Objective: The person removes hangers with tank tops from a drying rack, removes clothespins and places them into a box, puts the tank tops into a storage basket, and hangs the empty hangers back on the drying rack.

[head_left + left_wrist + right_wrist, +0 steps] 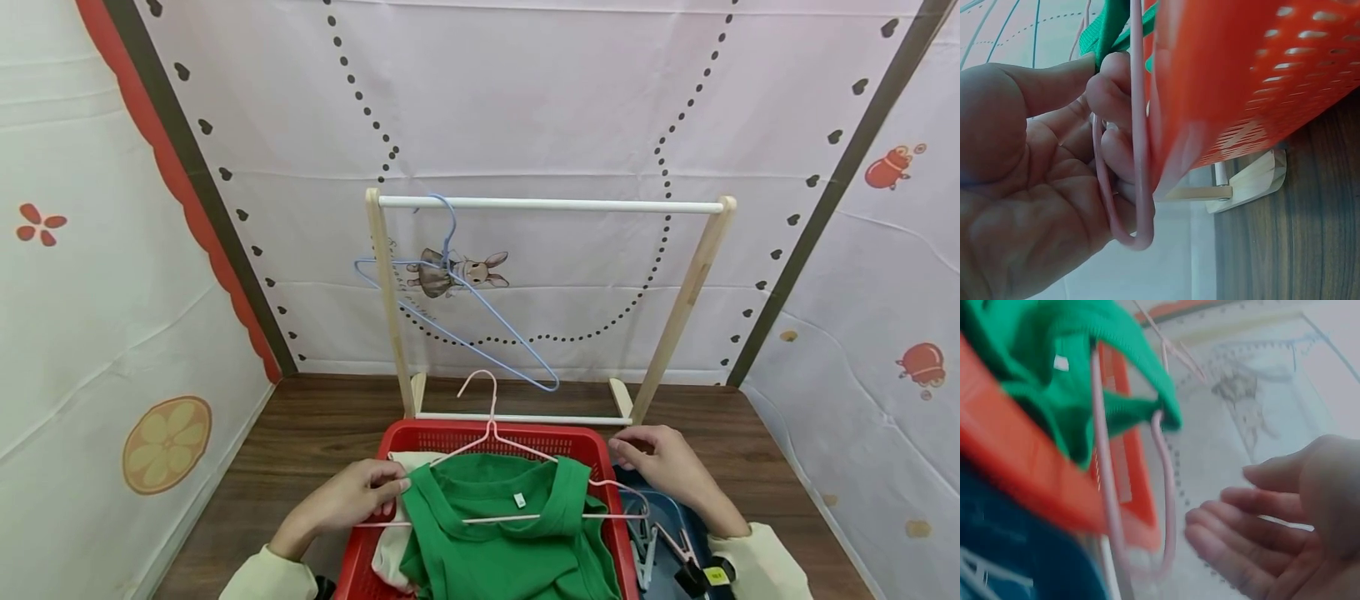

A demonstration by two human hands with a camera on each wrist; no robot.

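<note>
A green sleeveless top (502,542) lies over the red basket (618,533), a pink hanger (492,429) threaded through its shoulders. My left hand (348,500) pinches the top's left shoulder strap between thumb and finger. In the left wrist view, the hanger's rounded end (1141,206) loops down past those fingers (1110,100). Beyond the basket's right rim, my right hand (667,462) holds nothing, its fingers loosely bent. The right wrist view shows this hand (1279,531) apart from the hanger's other end (1166,487).
Behind the basket stands a rack with a white top rail (547,204), a blue hanger (495,312) hooked on its left part. A blue bin (660,500) with clothes pegs (643,554) sits right of the basket. Pale cloth (390,554) lies under the green top.
</note>
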